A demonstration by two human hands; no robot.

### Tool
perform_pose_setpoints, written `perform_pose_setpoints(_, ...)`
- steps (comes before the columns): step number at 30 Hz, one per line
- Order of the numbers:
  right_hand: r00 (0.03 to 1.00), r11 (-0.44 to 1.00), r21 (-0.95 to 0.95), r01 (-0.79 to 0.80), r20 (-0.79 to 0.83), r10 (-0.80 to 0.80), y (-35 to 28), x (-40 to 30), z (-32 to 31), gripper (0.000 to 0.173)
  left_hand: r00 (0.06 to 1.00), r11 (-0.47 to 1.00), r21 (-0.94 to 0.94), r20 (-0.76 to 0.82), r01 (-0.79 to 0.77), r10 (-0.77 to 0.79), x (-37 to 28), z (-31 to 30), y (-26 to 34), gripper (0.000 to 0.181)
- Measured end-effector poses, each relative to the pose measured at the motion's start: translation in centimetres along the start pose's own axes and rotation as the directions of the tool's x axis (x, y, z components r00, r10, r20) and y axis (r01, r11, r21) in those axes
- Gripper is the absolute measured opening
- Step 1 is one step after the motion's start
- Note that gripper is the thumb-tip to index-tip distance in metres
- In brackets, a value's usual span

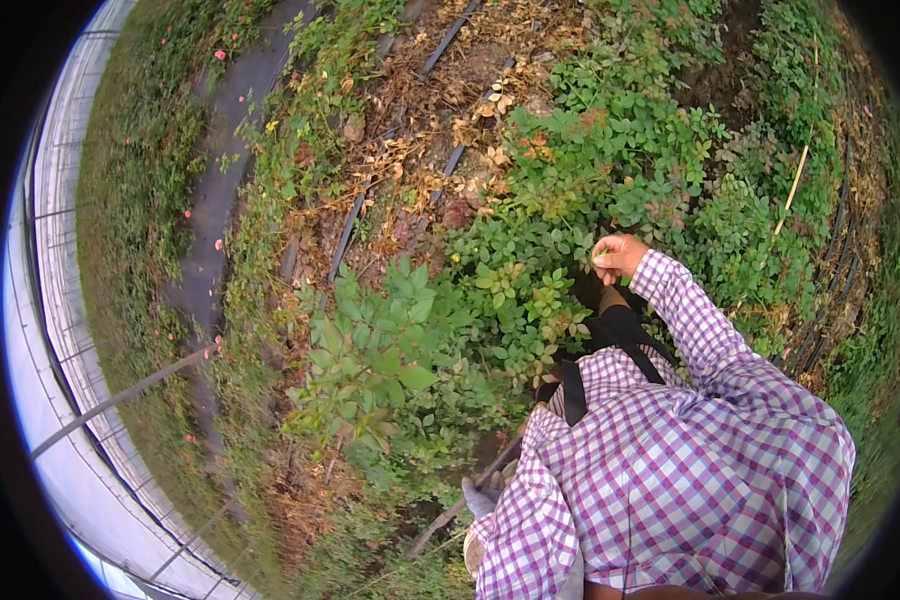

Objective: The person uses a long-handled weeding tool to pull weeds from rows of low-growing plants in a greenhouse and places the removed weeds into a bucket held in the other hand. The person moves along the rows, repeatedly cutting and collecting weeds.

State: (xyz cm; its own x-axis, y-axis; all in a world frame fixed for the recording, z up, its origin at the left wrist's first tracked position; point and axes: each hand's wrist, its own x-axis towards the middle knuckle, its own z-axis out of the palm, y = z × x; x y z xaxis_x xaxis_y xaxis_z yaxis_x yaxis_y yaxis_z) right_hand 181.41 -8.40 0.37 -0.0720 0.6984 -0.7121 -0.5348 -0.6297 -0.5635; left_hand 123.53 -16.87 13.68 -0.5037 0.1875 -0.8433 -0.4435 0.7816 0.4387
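Observation:
My right hand (619,256), bare below a checked sleeve, is held over the leafy bushes. Its thumb and fingers pinch a small yellow-green plant piece (600,256), mostly hidden by the fingers. Lower in the view, my left hand (483,496) wears a grey glove and is closed round a thin brown pole (442,519), which slants through the foliage; part of the grip is hidden by the sleeve. Rose-like bushes (506,281) with green and some reddish leaves surround both hands. A taller leafy shoot (379,356) rises left of them.
Dark drip lines (349,234) cross soil with dry leaves. Dark ground sheet (208,262) runs between rows dotted with pink flowers (220,245). A pale stick (792,189) stands among bushes at right. A metal bar (124,395) and greenhouse film (37,367) lie at left.

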Motion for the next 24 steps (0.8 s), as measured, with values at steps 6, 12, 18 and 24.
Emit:
perform_pose_setpoints(6, 0.843, 0.940, -0.332, -0.081, -0.527, -0.114, -3.4, -2.2, -1.9, 0.039, 0.999, 0.999, -0.034, -0.044, -0.018, 0.016, -0.1, 0.6, 0.2, 0.042)
perform_pose_setpoints(12, 0.667, 0.814, -0.550, -0.187, -0.680, -0.306, -8.6, -0.9, -2.8, 0.025, 1.000, 0.999, -0.037, 0.014, 0.025, -0.025, 4.7, -3.7, -0.6, 0.050)
perform_pose_setpoints(18, 0.751, 0.585, -0.787, -0.196, -0.504, -0.427, -7.9, 3.2, -1.4, 0.031, 0.999, 0.998, -0.047, 0.015, -0.049, 0.050, 0.9, 0.4, -0.9, 0.035)
perform_pose_setpoints(24, 0.796, 0.483, -0.821, -0.306, -0.498, -0.343, -7.0, 6.5, 0.1, 0.018, 0.999, 0.997, -0.064, -0.016, -0.041, 0.040, -1.0, 0.1, -1.3, 0.033)
